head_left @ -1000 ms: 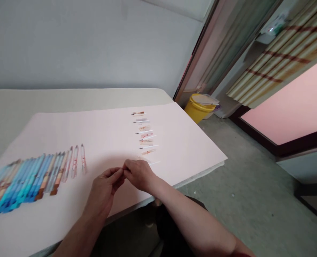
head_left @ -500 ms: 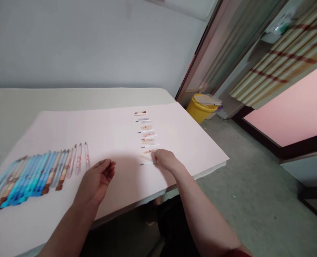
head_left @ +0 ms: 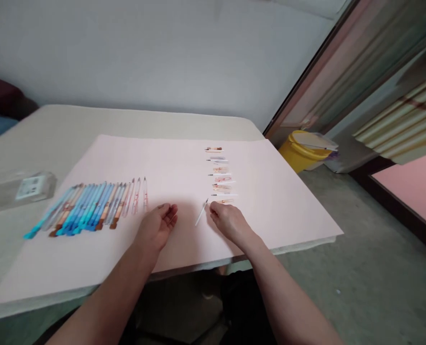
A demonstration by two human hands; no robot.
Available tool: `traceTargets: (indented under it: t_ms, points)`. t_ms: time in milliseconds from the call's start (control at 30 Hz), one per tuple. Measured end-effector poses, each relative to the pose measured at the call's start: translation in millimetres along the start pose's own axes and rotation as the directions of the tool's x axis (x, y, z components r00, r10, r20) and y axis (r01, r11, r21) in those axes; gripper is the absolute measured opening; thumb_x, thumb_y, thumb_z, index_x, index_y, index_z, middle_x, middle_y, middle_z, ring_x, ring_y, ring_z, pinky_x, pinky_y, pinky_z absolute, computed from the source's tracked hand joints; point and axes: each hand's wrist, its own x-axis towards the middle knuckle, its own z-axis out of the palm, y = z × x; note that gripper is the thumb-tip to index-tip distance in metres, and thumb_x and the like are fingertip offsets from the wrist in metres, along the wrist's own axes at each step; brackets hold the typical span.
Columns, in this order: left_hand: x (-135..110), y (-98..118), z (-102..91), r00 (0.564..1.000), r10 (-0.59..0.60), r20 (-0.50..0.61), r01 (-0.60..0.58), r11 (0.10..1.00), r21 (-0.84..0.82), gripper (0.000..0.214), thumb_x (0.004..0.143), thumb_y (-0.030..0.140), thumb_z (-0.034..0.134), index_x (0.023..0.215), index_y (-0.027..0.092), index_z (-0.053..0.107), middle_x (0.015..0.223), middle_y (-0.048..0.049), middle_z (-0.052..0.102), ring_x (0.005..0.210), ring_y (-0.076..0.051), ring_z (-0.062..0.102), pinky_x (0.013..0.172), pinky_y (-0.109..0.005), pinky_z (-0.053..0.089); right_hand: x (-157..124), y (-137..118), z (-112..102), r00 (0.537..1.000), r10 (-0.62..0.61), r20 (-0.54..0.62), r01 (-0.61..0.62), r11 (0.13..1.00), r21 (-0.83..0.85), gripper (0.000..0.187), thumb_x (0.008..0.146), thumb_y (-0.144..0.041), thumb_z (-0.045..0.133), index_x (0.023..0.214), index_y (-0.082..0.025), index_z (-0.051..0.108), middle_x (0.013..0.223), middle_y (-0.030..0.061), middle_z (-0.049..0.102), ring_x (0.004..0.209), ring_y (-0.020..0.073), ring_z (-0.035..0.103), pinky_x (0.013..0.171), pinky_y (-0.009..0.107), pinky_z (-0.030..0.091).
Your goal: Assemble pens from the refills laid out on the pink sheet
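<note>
My right hand (head_left: 230,221) is closed in a pinch over the pink sheet; what its fingers hold, if anything, is hidden. Just left of its fingertips a white pen refill (head_left: 201,213) with a dark tip lies at a slant. My left hand (head_left: 158,224) hovers palm inward, fingers loosely curled and apart, with nothing visible in it. Beyond my right hand runs a column of taken-apart pens: clear printed barrels (head_left: 223,179) and white refills (head_left: 224,195). To the left lies a row of whole pens (head_left: 90,203) in blue, brown, grey and clear pink.
The pink sheet (head_left: 177,167) covers much of the white table (head_left: 144,120). A clear plastic bag with a label (head_left: 33,187) lies at the left. Beyond the table's right end stands a yellow bin (head_left: 299,155). A wall (head_left: 144,57) runs behind.
The view has swung left, so the table sits further right. The nearest refill, lying level before, is now slanted with its tip upward. My right hand stays closed beside it.
</note>
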Motion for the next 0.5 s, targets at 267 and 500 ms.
traceTargets:
  t_ms: [267,500]
  points:
    - [0.1,3.4,2.1,0.997,0.072,0.005,-0.071,0.997,-0.039,0.007,0.076,0.004,0.057,0.075,0.011,0.057,0.079,-0.0073,0.062,0.069,-0.012,0.062,0.060,-0.021,0.053,15.0,-36.0,32.6,0.997,0.058,0.048,-0.052,0.991,-0.120,0.021,0.088,-0.029,0.043,0.102,-0.018,0.054,0.093,0.0107,0.064,0.078,0.0215,0.062,0.064,0.029,0.041]
    - [0.0,14.8,0.1,0.999,0.036,0.029,-0.034,0.999,-0.042,0.008,0.076,0.003,0.057,0.075,0.011,0.057,0.080,-0.0083,0.063,0.072,-0.014,0.063,0.060,-0.023,0.053,28.4,-53.0,46.8,0.989,0.144,0.027,-0.144,0.990,-0.001,0.030,0.076,-0.010,0.048,0.105,-0.015,0.052,0.088,0.0101,0.065,0.077,0.0224,0.063,0.065,0.031,0.043]
